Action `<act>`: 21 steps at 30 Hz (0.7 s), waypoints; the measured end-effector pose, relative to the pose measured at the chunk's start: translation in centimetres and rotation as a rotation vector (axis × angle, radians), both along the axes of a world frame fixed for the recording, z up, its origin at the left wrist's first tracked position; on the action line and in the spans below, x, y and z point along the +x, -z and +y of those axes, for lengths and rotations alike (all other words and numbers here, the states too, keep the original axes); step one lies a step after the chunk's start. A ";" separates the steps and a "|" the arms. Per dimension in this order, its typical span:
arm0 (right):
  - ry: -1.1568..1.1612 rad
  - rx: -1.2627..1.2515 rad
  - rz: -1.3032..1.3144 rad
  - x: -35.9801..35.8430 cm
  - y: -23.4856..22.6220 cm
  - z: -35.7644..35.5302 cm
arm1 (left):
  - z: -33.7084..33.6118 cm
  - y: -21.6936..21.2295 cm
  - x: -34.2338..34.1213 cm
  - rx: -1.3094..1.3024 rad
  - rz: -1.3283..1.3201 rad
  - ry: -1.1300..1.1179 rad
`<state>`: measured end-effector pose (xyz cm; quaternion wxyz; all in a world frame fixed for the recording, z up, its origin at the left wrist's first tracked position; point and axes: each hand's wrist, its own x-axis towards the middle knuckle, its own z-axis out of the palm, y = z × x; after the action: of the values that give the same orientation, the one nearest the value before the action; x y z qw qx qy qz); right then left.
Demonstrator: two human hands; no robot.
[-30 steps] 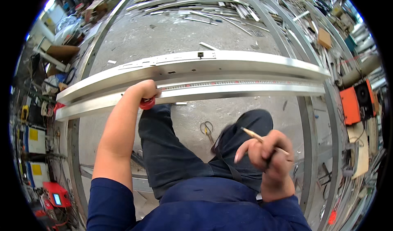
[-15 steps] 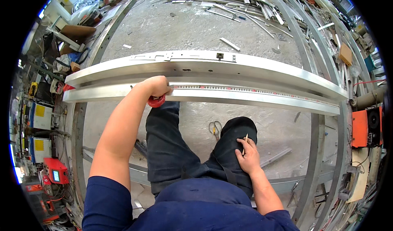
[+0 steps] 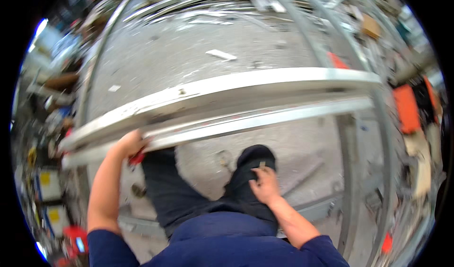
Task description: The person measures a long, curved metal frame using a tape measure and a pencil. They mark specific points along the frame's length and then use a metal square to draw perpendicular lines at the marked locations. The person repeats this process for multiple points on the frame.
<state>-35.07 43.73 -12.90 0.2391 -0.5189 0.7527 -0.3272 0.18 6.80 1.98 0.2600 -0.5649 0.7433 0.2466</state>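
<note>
My left hand (image 3: 128, 143) is closed around a red tape measure (image 3: 137, 158) at the near edge of a silver metal profile (image 3: 246, 123). The tape's blade (image 3: 213, 122) runs rightward along this profile, its markings smeared by motion. Just beyond lies a second, taller metal profile (image 3: 246, 81), nearly parallel. On my right thigh, close to the knee, rests my right hand (image 3: 266, 186), with a thin pencil (image 3: 262, 165) sticking up from its fingers.
Metal frame rails (image 3: 347, 172) stand under the profiles at right. Long metal offcuts (image 3: 189, 2) are heaped on the far floor. A scissor-like tool (image 3: 223, 159) lies between my legs. An orange machine (image 3: 407, 108) stands at right, and cluttered equipment (image 3: 49, 186) lines the left.
The whole view has swung and blurred, so the profiles now slant up to the right. My left hand stays on the tape measure by the near profile; my right stays on my thigh.
</note>
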 end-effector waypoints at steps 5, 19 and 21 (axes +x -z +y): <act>-0.016 0.011 0.042 -3.4 0.5 1.4 | -0.5 3.2 3.3 -0.087 0.071 0.096; 0.018 -0.027 0.038 -0.6 0.2 2.2 | -0.9 2.1 2.8 -0.056 0.024 0.021; 0.018 -0.071 0.058 0.6 0.5 2.0 | -0.5 2.3 2.6 -0.072 0.025 0.048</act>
<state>-34.46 45.77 -13.37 0.1955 -0.5296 0.7518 -0.3406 2.73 6.34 -0.35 0.2357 -0.5530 0.7681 0.2205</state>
